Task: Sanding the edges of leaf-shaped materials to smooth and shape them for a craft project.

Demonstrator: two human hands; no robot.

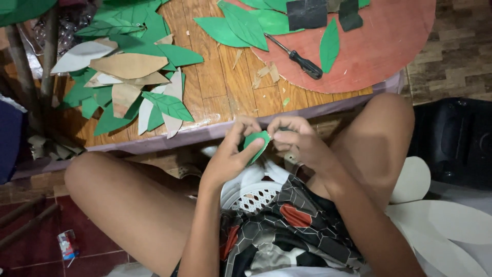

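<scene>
we see both hands meeting just in front of the near edge of the wooden tabletop (220, 77), above the lap. the left hand (230, 154) is curled closed on a small green paper leaf (256, 142), thumb and fingers pinching its left side. the right hand (294, 137) is closed on the same leaf from the right, fingertips bent onto its upper tip. the leaf sits between the two hands, tilted, with its pointed end down and to the left, held in the air and not touching the tabletop.

on the tabletop's left part we see a pile of cut leaves (130, 82), green, brown and white ones overlapping. near the far right of the tabletop lies a reddish round board (389, 46), hanging over the near edge. on the board rest several more green leaves (246, 25), a single narrow green leaf (329, 45), two dark square pieces (307, 14), and a screwdriver (297, 57) with a black handle, lying slantwise across the board's left edge. small paper scraps (266, 74) lie on the wood just beside the board.

under the hands we see a white plastic stool (253, 195) with a lattice seat. large white petal shapes (441, 215) lie at the right, beside the knee.
</scene>
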